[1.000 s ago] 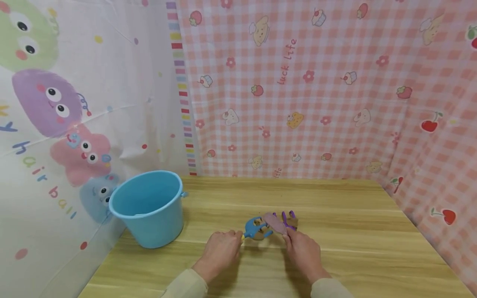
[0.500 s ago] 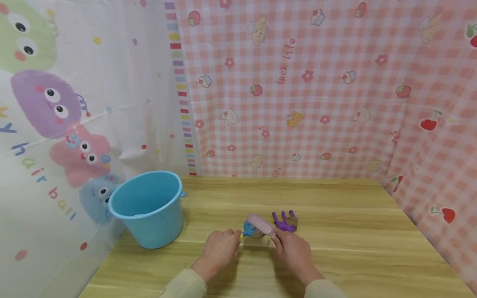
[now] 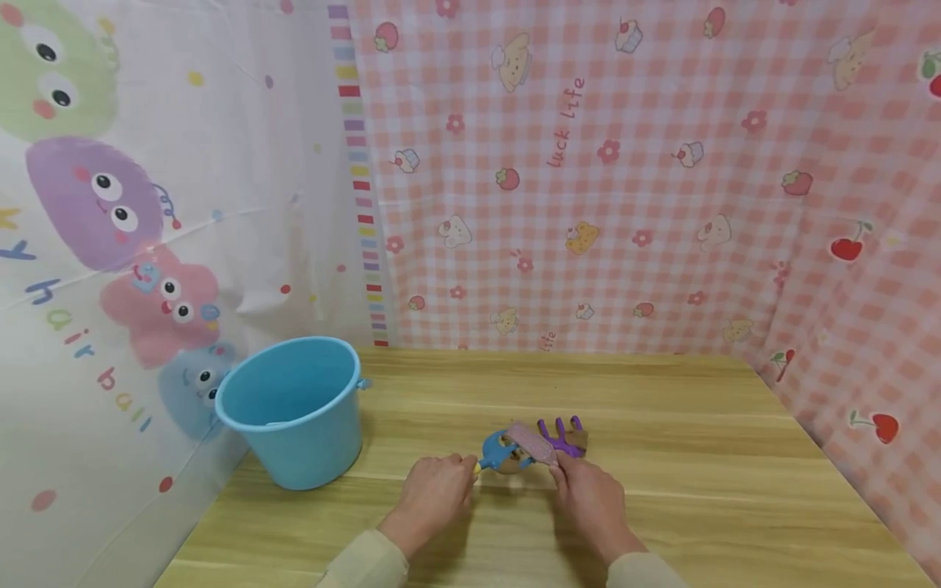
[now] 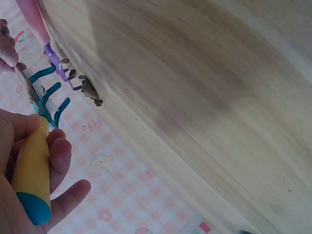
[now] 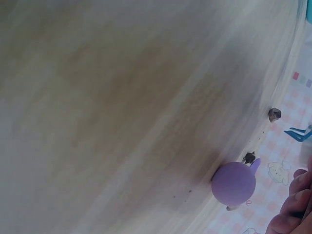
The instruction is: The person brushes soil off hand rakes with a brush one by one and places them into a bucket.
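In the head view my left hand [image 3: 434, 494] holds a toy rake [image 3: 494, 452] with a blue head. Its yellow handle [image 4: 34, 158] lies in the curled fingers in the left wrist view. My right hand [image 3: 594, 498] grips a pink brush [image 3: 532, 443] by its handle, the oval head lying over the blue tines. Whether brush and tines touch is hard to tell. A second rake with purple tines [image 3: 564, 445] rests on the table beyond the right hand, its pink handle [image 4: 34, 19] showing in the left wrist view.
A light blue bucket [image 3: 316, 457] stands at the table's left side. Brown crumpled scraps [image 4: 90, 91] lie by the purple rake and under the blue one. Patterned cloth [image 3: 573, 204] hangs behind the wooden table [image 3: 706, 457] and on both sides.
The brush in my right hand has swept left over the blue rake, then part of the way back right. My left hand and its rake have stayed nearly still.
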A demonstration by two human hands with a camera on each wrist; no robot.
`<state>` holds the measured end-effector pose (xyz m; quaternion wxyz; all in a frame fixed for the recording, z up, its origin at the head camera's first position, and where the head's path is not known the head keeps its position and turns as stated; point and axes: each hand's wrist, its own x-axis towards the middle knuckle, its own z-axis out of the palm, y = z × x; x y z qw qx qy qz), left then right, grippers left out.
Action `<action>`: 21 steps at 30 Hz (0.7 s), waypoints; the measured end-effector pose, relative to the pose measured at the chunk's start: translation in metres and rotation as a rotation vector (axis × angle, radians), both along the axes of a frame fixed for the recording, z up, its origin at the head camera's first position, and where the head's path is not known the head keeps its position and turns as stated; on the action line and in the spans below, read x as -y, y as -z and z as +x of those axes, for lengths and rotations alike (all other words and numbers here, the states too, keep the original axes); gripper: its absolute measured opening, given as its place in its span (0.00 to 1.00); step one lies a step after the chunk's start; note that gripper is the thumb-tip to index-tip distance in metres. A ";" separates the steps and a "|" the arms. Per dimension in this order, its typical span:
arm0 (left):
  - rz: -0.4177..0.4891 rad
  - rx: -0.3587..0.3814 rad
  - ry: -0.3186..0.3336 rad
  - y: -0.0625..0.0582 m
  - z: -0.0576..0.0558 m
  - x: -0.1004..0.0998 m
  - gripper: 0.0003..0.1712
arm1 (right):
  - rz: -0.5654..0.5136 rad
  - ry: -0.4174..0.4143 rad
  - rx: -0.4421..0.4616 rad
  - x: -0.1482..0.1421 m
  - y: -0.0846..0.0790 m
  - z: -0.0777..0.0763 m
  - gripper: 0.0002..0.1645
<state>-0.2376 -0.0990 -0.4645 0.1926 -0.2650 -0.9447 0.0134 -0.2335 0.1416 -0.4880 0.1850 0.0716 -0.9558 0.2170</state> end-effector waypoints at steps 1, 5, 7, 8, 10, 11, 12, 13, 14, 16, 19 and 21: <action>0.002 0.001 -0.003 0.000 0.000 0.000 0.10 | 0.003 0.004 -0.001 0.000 -0.001 0.000 0.05; 0.014 0.017 -0.011 0.001 -0.001 0.001 0.10 | -0.002 0.011 -0.010 0.001 -0.004 0.002 0.05; 0.025 0.019 -0.017 0.001 -0.002 0.002 0.10 | -0.017 -0.017 -0.030 0.004 -0.006 0.003 0.07; 0.031 0.018 -0.020 0.001 -0.002 0.002 0.10 | -0.026 -0.039 -0.044 0.005 -0.006 0.004 0.08; 0.036 0.010 -0.025 0.000 -0.003 0.002 0.11 | -0.039 -0.099 -0.075 0.009 -0.008 0.005 0.12; 0.036 0.006 -0.028 0.000 -0.003 0.002 0.11 | -0.037 -0.128 -0.087 0.010 -0.009 0.006 0.13; 0.036 0.002 -0.029 -0.001 -0.004 0.003 0.11 | -0.034 -0.146 -0.092 0.012 -0.009 0.006 0.14; 0.035 0.002 -0.028 -0.001 -0.004 0.003 0.11 | -0.029 -0.155 -0.096 0.013 -0.009 0.007 0.13; 0.032 0.008 -0.029 -0.002 -0.004 0.003 0.11 | -0.026 -0.155 -0.096 0.013 -0.009 0.007 0.13; 0.027 0.019 -0.029 -0.002 -0.005 0.003 0.11 | -0.009 -0.134 -0.088 0.013 -0.009 0.007 0.11; 0.024 0.030 -0.031 -0.003 -0.004 0.003 0.10 | -0.002 -0.101 -0.074 0.012 -0.008 0.007 0.11; 0.023 0.029 -0.033 -0.003 -0.004 0.002 0.10 | 0.005 -0.094 -0.077 0.011 -0.007 0.006 0.10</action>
